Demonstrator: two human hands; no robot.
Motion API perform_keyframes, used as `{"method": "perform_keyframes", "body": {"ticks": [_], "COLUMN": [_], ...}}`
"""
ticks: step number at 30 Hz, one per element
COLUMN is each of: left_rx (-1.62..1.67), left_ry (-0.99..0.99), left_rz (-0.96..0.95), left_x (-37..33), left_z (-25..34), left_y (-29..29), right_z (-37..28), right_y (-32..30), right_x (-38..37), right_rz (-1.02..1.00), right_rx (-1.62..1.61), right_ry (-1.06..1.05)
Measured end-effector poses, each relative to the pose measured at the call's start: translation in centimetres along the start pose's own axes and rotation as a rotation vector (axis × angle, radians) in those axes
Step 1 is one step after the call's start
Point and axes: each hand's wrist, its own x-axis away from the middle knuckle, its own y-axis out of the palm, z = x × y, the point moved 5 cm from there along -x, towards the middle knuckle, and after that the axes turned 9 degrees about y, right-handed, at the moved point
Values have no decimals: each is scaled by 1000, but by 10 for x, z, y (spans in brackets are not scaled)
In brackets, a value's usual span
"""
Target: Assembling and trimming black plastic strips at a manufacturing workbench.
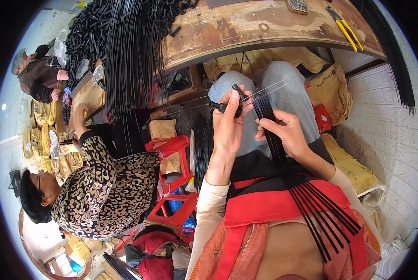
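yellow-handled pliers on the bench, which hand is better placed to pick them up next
Probably the right hand: the pliers lie toward the person's right, nearer to it, though it holds black strips. The left hand, holding black tubular parts, is farther off.

at the big wooden table (218, 35)

in front of the table, the left hand (226, 123) holds short black tubes (239, 92). the right hand (289, 133) pinches a bunch of thin black sticks (265, 111). yellow-handled pliers (344, 32) lie on the table. long black strands (134, 60) hang over its edge.
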Motion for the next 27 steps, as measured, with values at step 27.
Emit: {"method": "perform_keyframes", "body": {"ticks": [27], "left_rx": [-37], "left_ry": [40], "left_rz": [-7], "left_x": [-4], "left_z": [4], "left_y": [1], "right_z": [-2], "right_y": [2], "right_x": [-5], "right_rz": [3], "right_rx": [4], "right_ry": [-22]}}
